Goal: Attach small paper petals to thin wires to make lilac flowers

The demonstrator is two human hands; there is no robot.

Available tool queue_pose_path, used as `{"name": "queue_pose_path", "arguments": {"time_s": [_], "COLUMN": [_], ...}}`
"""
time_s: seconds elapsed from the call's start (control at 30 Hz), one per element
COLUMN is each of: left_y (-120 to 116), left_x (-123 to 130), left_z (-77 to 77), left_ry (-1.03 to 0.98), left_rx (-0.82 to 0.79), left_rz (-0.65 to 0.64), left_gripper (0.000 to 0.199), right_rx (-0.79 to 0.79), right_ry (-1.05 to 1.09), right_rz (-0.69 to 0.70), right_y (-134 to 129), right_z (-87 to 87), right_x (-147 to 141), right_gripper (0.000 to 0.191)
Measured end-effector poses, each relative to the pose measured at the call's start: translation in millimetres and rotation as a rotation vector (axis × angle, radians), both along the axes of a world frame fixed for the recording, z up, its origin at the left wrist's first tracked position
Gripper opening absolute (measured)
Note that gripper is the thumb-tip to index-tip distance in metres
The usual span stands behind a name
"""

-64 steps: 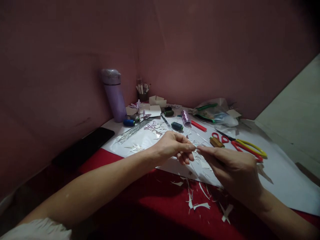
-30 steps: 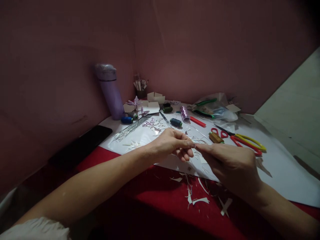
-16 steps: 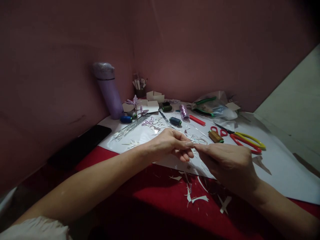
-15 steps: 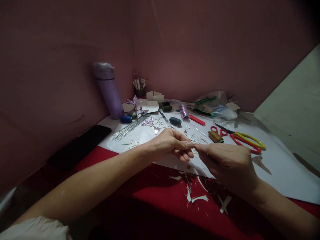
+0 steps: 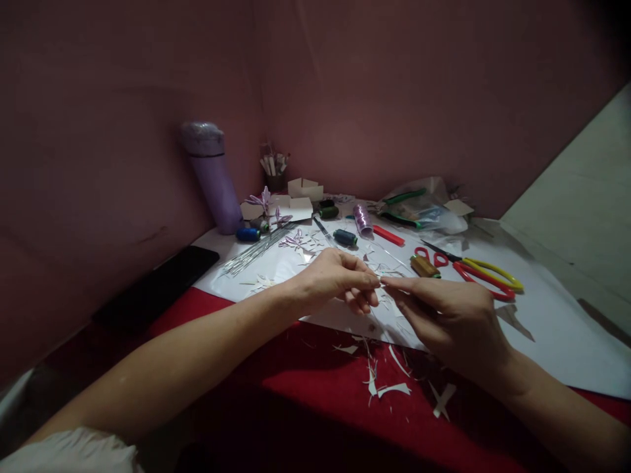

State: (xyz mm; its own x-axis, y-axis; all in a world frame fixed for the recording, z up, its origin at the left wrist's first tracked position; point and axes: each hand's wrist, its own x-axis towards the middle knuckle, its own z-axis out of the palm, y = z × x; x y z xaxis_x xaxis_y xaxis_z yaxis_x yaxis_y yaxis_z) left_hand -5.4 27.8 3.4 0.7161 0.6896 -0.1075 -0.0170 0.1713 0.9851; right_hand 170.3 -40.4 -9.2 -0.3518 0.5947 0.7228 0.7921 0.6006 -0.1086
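Note:
My left hand [image 5: 342,279] pinches something too small to make out between thumb and forefinger, its other fingers loosely curled. Meeting it fingertip to fingertip, my right hand [image 5: 444,309] is closed in a pinch at the same spot, and what it grips is hidden. Both hands hover above the near edge of a white sheet [image 5: 552,328]. Paper scraps [image 5: 394,390] and thread bits lie beneath them. Just beyond my right hand rests a golden-brown thread spool [image 5: 424,266]. Beside it are scissors with red and yellow handles [image 5: 493,276].
Behind the hands lie a blue-grey spool [image 5: 345,237], a lilac spool [image 5: 363,220], a red strip-shaped object [image 5: 389,235] and green-handled pliers [image 5: 401,220]. To the left are thin wires [image 5: 259,249], a blue spool [image 5: 248,234], a purple bottle [image 5: 214,184] and a black phone [image 5: 162,282].
The fingertips of both hands have shifted very slightly, with my right forefinger now straighter along the meeting point. Everything on the table stays where it was.

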Motion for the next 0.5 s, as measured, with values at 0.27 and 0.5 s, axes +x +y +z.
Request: {"name": "queue_pose_path", "arguments": {"time_s": [0.27, 0.5], "left_y": [0.4, -0.2], "left_x": [-1.8, -3.9], "left_z": [1.7, 7.1], "left_ry": [0.032, 0.068], "left_rx": [0.054, 0.067], "left_rz": [0.037, 0.056], "left_gripper": [0.012, 0.012], "right_rx": [-0.148, -0.424], "right_ry": [0.099, 0.268], "right_rz": [-0.060, 0.029], "right_y": [-0.1, 6.2], "right_z": [10.0, 15.7], "right_x": [4.2, 7.3], "right_gripper": [0.016, 0.013]}}
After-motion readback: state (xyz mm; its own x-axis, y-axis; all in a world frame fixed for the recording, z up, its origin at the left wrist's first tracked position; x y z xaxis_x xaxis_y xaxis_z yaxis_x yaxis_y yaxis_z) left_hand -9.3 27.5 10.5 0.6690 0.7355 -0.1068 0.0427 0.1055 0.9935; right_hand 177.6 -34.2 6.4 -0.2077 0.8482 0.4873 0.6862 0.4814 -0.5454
